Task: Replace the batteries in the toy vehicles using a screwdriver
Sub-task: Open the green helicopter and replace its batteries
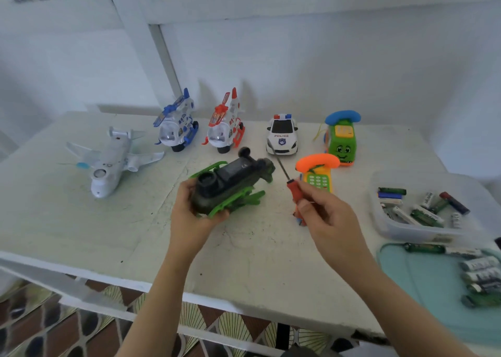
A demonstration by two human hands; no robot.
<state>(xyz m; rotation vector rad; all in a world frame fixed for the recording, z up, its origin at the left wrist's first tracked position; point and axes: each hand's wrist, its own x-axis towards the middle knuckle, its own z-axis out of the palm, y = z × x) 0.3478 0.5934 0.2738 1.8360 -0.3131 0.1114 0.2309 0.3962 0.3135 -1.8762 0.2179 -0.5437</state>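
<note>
Toy airplane [113,159] left on table [81,234], two helicopters, police car [282,135] behind, battery tub [423,207] right

White table [81,237], teal mat [423,289], patterned floor [54,329]

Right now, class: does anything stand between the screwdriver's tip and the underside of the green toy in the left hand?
Nothing visible does. The screwdriver in the right hand points past the upturned green toy, held by the left hand; only open air separates them.

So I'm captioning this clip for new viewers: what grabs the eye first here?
The dark green toy helicopter, flipped underside-up in the left hand at table centre, with the right hand aiming a red-handled screwdriver beside it. Behind, a row of bright toys lines the wall, notably the police car.
</note>
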